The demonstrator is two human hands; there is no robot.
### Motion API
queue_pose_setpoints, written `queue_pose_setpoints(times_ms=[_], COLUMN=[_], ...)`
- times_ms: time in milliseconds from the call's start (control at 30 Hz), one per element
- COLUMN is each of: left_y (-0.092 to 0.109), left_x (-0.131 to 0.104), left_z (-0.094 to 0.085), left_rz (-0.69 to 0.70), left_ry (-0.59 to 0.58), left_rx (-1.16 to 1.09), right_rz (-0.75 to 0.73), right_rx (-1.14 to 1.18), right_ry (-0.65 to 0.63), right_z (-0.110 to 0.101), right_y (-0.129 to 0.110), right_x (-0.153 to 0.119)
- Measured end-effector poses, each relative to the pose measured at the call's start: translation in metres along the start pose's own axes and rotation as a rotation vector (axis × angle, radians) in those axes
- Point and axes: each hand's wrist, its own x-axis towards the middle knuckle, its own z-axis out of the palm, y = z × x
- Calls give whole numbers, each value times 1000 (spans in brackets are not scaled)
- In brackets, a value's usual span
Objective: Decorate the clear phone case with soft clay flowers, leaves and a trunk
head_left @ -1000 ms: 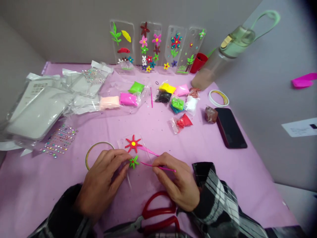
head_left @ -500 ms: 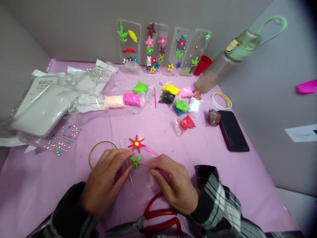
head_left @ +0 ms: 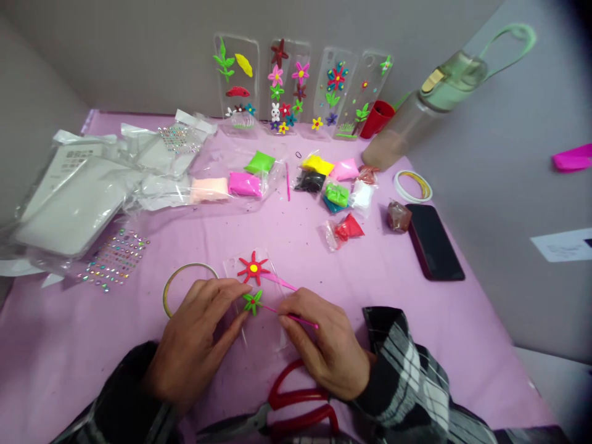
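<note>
A clear phone case (head_left: 266, 333) lies flat between my hands, bearing a red clay flower (head_left: 253, 269) with a yellow centre and a green clay flower (head_left: 252, 301) with a red centre. My left hand (head_left: 198, 336) holds the case at its left side, thumb and bent index finger on either side of the green flower's left edge. Pinched in my right hand (head_left: 326, 345) is a thin pink modelling tool (head_left: 303, 320), its tip at the green flower's right petals. A second pink tool (head_left: 280, 282) lies beside the red flower, its end hidden by my right hand.
Red-handled scissors (head_left: 300, 401) lie close to me, and a tape roll (head_left: 189, 266) is beside my left hand. Packets of coloured clay (head_left: 349, 227) are spread beyond. Decorated cases (head_left: 289, 86) stand at the wall; a bottle (head_left: 402, 123) and phone (head_left: 435, 243) are right.
The whole view has shifted slightly. Both hands, the tool and the case keep nearly the same positions relative to each other, with the tool's tip still at the green flower.
</note>
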Motion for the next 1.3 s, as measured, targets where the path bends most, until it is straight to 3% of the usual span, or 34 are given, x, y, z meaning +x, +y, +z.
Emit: queue_pose_setpoints(times_ms=[800, 1000, 1300], left_y=[0, -2, 1], left_x=[2, 2, 3], left_z=[0, 1, 2], left_rz=[20, 49, 51], left_ry=[-32, -12, -4], left_rx=[5, -12, -93], right_rz=[15, 103, 90], right_rx=[-44, 96, 167], right_ry=[-63, -9, 46], right_z=[0, -4, -9], right_y=[2, 2, -2], right_x=[1, -1, -2])
